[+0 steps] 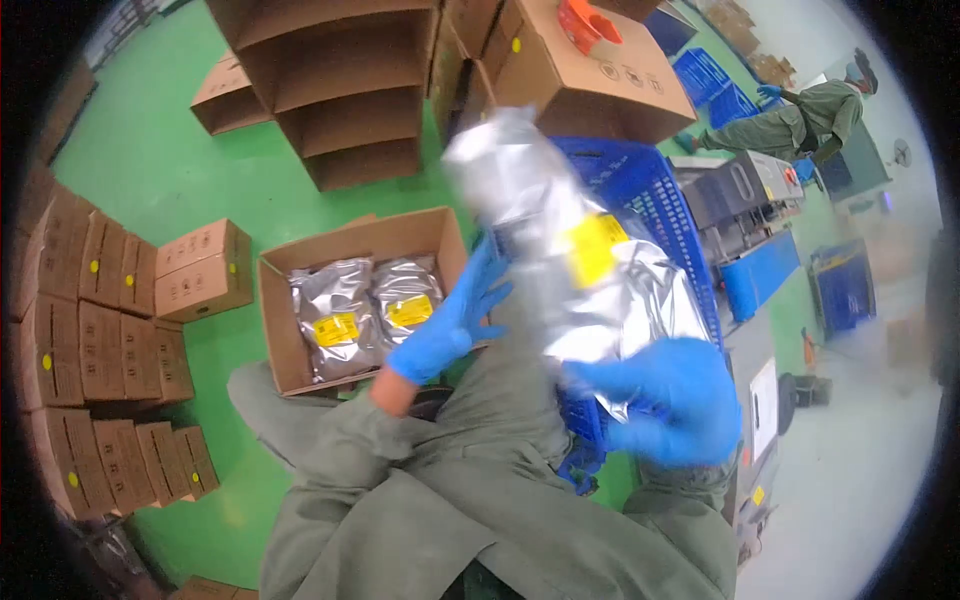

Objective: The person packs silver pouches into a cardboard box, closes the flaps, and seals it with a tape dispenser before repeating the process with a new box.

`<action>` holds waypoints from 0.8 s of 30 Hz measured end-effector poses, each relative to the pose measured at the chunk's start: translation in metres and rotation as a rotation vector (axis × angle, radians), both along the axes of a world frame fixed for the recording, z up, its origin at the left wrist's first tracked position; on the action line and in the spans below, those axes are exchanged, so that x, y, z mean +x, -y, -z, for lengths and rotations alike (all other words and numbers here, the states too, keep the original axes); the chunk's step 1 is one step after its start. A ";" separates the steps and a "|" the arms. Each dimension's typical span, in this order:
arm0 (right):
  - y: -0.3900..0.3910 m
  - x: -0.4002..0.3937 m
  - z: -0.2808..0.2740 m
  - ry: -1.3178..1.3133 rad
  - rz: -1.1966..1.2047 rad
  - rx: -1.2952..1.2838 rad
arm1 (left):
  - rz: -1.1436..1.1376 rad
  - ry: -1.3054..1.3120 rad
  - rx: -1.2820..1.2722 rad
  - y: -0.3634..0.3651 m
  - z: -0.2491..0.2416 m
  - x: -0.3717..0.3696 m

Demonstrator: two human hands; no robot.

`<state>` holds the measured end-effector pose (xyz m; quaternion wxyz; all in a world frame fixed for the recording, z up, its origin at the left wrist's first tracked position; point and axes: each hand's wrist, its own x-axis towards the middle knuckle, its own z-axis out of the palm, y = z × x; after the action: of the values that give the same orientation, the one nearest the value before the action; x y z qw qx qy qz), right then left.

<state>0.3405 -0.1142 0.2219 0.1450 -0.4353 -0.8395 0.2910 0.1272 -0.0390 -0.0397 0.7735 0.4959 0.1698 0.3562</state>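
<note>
A silver foil bag [535, 240] with a yellow label is raised on end over the right side of my lap, its upper part smeared by motion. My right hand [670, 400], in a blue glove, grips it at the lower end. My left hand [445, 320], also blue-gloved, is open with fingers apart, just left of the bag. To the left stands an open cardboard box [275, 345] with two silver bags [350, 290] lying side by side in it, yellow labels up. Behind the raised bag, a blue crate [690, 235] holds more silver foil bags [665, 300].
Stacked cartons [105, 350] with yellow dots line the left. Open empty cartons [345, 75] stand ahead. An orange tape dispenser [588, 25] sits on a large box [600, 80]. Right of the crate is a metal machine [735, 195]; a co-worker [815, 120] bends beyond it.
</note>
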 end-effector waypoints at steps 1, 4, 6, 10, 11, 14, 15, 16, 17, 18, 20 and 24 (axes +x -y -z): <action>-0.004 -0.007 0.004 -0.011 -0.021 0.016 | -0.216 0.103 -0.213 -0.005 0.020 0.007; -0.036 -0.022 0.047 -0.190 0.286 0.335 | -0.360 0.204 -0.474 -0.015 -0.007 -0.032; -0.082 -0.032 0.105 -0.352 0.342 0.140 | -0.563 0.111 -0.314 -0.018 -0.021 -0.055; -0.123 -0.083 0.203 -0.604 0.163 -0.473 | -0.599 -0.075 -0.153 -0.018 0.014 -0.107; -0.127 -0.087 0.234 -0.661 0.228 -0.568 | -0.654 -0.100 -0.099 -0.016 -0.019 -0.108; -0.095 -0.122 0.175 -0.959 0.287 -0.563 | -0.698 -0.085 -0.249 -0.029 -0.045 -0.124; -0.092 -0.126 0.158 -0.852 0.320 -0.520 | -0.649 -0.113 -0.205 -0.027 -0.062 -0.124; -0.089 -0.127 0.153 -0.747 0.362 -0.480 | -0.649 -0.123 -0.215 -0.023 -0.081 -0.123; -0.088 -0.123 0.155 -0.794 0.382 -0.462 | -0.762 -0.140 -0.084 -0.017 -0.096 -0.121; -0.088 -0.124 0.157 -0.791 0.394 -0.477 | -0.872 -0.154 0.052 -0.015 -0.101 -0.119; -0.095 -0.125 0.161 -1.000 0.488 -0.149 | -1.047 -0.270 0.283 -0.023 -0.101 -0.109; -0.101 -0.125 0.227 -0.790 0.629 -0.088 | -0.986 -0.460 0.251 -0.032 -0.007 -0.106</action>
<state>0.2159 -0.0127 -0.0054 0.5138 -0.5296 -0.5357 0.4106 0.0210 -0.0072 -0.0329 0.3934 0.5111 0.5025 0.5757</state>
